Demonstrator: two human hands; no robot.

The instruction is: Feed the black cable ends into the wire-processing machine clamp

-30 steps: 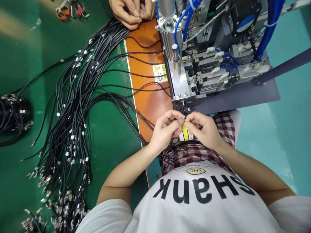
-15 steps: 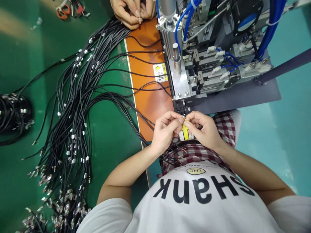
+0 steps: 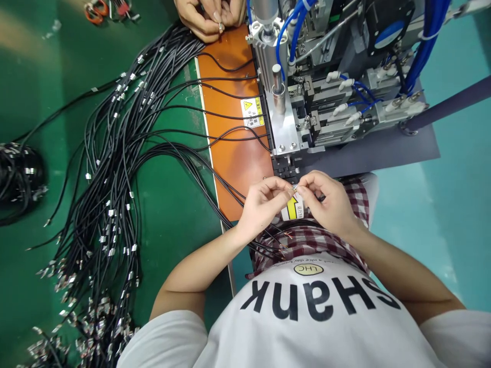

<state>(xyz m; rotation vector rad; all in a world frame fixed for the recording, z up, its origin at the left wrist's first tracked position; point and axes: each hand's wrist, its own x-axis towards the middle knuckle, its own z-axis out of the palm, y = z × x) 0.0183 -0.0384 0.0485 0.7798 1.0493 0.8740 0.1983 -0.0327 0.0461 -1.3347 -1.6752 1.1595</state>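
In front of the machine's lower corner, my left hand and my right hand meet fingertip to fingertip. Both pinch the thin stripped wires at a cable's end; fingers cover most of them. Below my left wrist, several black cables hang over my lap with coloured wire ends bared. A yellow arrow label shows just beneath the fingertips. Further cables run across the orange board into the black edge of the machine.
A large bundle of black cables with metal connectors spreads over the green table. A coiled cable bunch lies at the far left. Another person's hands work at the top, near orange-handled scissors. Blue air hoses hang on the right.
My fingertips have shifted slightly right over the wires, and the coloured strands show less between them. My right hand's fingers have risen a little. The view has drifted slightly.
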